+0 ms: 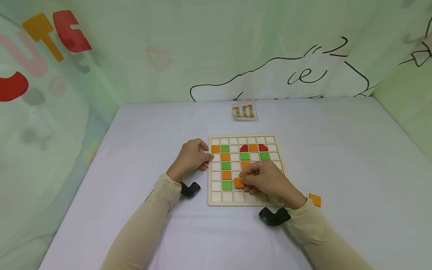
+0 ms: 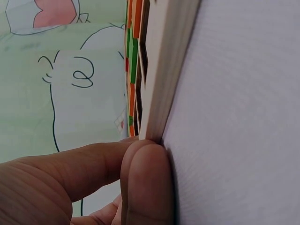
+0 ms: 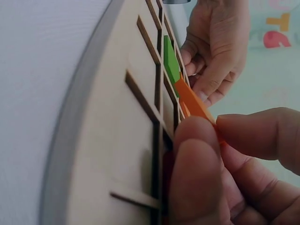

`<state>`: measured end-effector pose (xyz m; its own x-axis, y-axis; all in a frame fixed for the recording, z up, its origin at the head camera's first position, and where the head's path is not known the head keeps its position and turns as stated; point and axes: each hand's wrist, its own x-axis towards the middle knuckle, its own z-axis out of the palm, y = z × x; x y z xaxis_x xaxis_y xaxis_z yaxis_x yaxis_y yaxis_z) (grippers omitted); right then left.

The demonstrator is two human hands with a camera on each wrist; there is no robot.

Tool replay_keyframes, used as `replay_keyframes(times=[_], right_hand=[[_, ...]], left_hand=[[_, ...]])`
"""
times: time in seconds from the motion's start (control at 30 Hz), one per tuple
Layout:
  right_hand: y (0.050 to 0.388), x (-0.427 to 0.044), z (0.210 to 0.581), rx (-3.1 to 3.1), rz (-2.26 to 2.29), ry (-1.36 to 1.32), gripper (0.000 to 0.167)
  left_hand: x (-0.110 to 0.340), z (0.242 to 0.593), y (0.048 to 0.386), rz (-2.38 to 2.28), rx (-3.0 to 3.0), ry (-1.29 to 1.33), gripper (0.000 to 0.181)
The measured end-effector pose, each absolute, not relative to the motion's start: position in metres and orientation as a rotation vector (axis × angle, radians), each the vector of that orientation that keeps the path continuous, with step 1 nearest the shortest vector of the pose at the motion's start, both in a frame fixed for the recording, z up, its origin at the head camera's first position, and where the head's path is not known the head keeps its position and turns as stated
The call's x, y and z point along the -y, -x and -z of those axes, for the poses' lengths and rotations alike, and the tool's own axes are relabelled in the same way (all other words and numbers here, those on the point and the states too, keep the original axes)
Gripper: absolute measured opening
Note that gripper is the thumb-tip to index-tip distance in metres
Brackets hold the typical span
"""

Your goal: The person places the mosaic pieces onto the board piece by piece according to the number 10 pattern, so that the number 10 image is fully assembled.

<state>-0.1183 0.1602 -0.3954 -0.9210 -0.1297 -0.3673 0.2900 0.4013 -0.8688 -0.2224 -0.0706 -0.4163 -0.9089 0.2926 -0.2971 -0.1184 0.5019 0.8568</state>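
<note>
A square wooden grid board point(image 1: 216, 197) lies on the table, with orange, green and red tiles in some of its cells. At its left edge my left hand point(image 1: 190, 155) grips the rim, thumb and fingertips against the wood; the left wrist view shows this hand point(image 2: 89, 173) close up on the board's side point(image 2: 164, 70). My right hand point(image 1: 266, 178) pinches an orange square tile point(image 1: 238, 183) between thumb and finger over the lower middle cells. In the right wrist view this orange tile point(image 3: 194, 101) is tilted, near a green tile point(image 3: 171, 58). The right hand hides several cells.
A loose orange tile point(image 1: 315, 200) lies on the table right of the board, beside the right sleeve. Behind the board is a small card point(image 1: 245, 111) printed with a coloured grid pattern. A printed cloth point(image 1: 162, 56) hangs along the table's back.
</note>
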Motion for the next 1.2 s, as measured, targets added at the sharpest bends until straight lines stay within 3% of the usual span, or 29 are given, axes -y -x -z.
replay_keyframes(times=[0.6, 0.87, 1.2], right_hand=[[0.113, -0.168, 0.392, -2.369, 1.517, -0.046, 0.010], [0.091, -0.226, 0.378, -2.538, 1.323, -0.217, 0.025], [0.054, -0.303, 0.390, -2.531, 1.080, -0.388, 0.052]], left_hand=[[0.069, 0.416, 0.222, -1.375, -2.354, -0.129, 0.027], [0.069, 0.416, 0.222, -1.374, -2.357, -0.135, 0.027], [0.069, 0.416, 0.222, -1.374, -2.353, -0.126, 0.028]])
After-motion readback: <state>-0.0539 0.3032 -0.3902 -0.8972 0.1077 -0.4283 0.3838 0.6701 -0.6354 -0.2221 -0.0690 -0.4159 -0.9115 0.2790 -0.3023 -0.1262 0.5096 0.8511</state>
